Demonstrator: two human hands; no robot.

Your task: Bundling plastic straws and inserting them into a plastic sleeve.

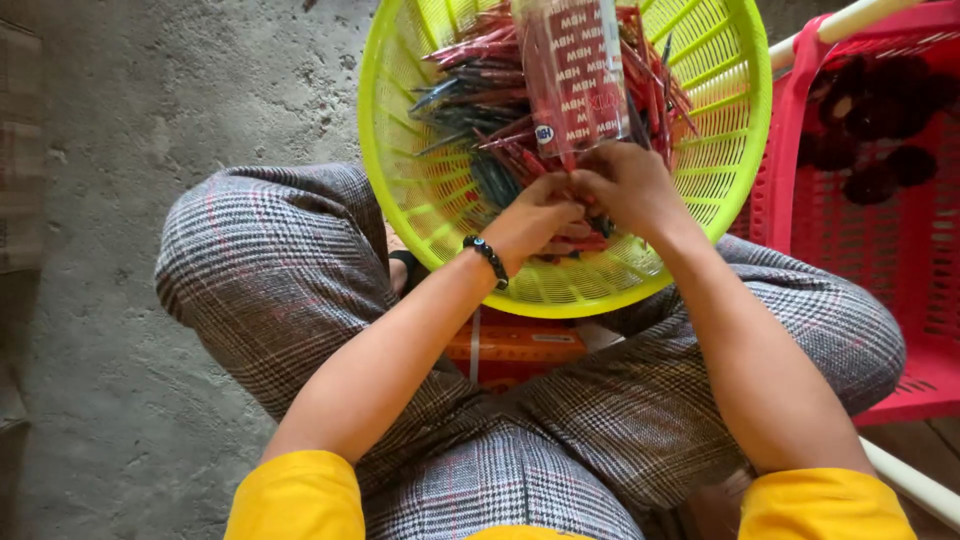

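Observation:
A round lime-green plastic basket rests on my crossed legs and holds several thin red and blue pens. My left hand and my right hand meet over the basket's near side. Both pinch the lower end of a clear plastic sleeve with red printing, which stands up from my fingers and has pens inside. A dark bead bracelet circles my left wrist.
A red plastic crate with dark round items stands at the right, beside a white pipe. An orange box lies under the basket between my legs. Grey concrete floor spreads to the left.

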